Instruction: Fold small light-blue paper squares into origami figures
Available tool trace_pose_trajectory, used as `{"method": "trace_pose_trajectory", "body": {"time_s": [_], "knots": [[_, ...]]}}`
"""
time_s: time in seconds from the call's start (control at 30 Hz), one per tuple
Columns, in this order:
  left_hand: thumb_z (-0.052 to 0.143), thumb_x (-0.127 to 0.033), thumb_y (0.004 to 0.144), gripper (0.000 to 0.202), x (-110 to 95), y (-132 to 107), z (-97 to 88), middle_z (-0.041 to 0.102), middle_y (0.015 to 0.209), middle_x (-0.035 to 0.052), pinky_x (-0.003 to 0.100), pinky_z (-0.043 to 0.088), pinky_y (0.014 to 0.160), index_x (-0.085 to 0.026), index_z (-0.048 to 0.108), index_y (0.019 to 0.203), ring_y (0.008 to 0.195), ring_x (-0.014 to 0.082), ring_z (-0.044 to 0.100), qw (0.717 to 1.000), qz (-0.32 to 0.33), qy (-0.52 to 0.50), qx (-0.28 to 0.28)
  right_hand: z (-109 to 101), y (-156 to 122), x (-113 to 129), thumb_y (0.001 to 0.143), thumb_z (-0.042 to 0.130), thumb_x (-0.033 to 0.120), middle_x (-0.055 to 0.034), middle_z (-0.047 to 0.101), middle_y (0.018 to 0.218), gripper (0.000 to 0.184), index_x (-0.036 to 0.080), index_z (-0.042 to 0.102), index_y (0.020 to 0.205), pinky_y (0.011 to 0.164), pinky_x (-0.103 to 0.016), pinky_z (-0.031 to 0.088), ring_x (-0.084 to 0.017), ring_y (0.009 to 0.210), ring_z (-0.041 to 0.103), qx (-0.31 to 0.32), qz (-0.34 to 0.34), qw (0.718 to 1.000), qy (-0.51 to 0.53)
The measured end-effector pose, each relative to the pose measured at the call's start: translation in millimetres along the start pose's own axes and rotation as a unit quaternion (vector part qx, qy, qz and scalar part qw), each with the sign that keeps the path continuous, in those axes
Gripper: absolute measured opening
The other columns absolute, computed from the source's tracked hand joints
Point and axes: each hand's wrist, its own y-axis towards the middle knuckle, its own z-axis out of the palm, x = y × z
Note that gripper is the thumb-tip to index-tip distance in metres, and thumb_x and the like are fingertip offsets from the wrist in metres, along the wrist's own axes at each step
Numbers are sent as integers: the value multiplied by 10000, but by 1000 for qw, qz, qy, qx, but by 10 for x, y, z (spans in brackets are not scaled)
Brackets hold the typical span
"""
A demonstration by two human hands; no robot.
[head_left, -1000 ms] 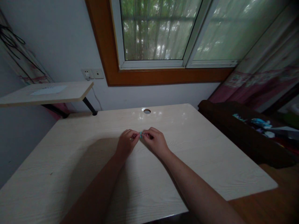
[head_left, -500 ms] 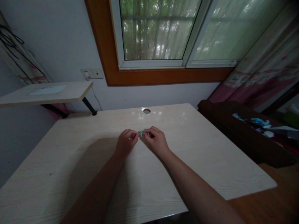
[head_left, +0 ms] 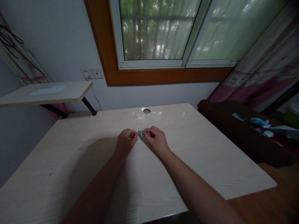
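Observation:
Both hands meet over the middle of a pale wooden desk (head_left: 70,161). My left hand (head_left: 125,142) and my right hand (head_left: 156,140) each pinch one end of a small light-blue thing (head_left: 140,133), thin like a band or string; what it is exactly I cannot make out. The fingers of both hands are curled and pressed together. The hands rest on or just above the desktop, knuckles up.
A round cable hole (head_left: 146,111) sits at the desk's far edge. A small side shelf (head_left: 46,93) stands at the left by the wall sockets (head_left: 92,73). A dark wooden bench (head_left: 243,130) with clutter is at the right, under a window and curtain.
The hands have drawn slightly apart, so a little more of the blue thing shows between them. The view shifted very slightly.

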Motion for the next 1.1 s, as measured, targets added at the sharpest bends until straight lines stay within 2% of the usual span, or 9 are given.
{"method": "trace_pose_trajectory", "body": {"time_s": [0.37, 0.53, 0.7, 1.1], "knots": [[610, -184, 853, 42, 11, 13, -12, 638, 841, 31, 276, 539, 719, -198, 646, 871, 765, 153, 624, 999, -11, -12, -30, 8, -9, -16, 849, 670, 210, -6, 581, 694, 62, 190, 729, 848, 618, -258, 415, -147, 652, 552, 5, 0, 1000, 11], [613, -179, 867, 88, -6, 4, -16, 632, 921, 45, 293, 548, 754, -212, 681, 912, 796, 151, 610, 999, 21, -25, -11, 10, -12, -22, 855, 671, 222, -8, 581, 702, 65, 197, 730, 860, 615, -259, 417, -148, 654, 549, 19, -4, 1000, 14], [637, -187, 862, 65, -20, 5, -18, 634, 899, 48, 307, 541, 756, -215, 681, 900, 837, 171, 609, 999, 42, -15, 6, 7, -10, -3, 855, 667, 220, -6, 565, 685, 67, 202, 731, 850, 603, -257, 412, -148, 647, 539, 27, -8, 1000, 14], [633, -191, 862, 27, -29, 15, -13, 631, 847, 35, 305, 514, 749, -203, 653, 848, 803, 168, 598, 998, 59, 5, 9, 23, -17, -16, 858, 669, 242, 4, 553, 678, 73, 199, 729, 858, 591, -247, 395, -136, 634, 530, 37, -18, 999, 23]]}}
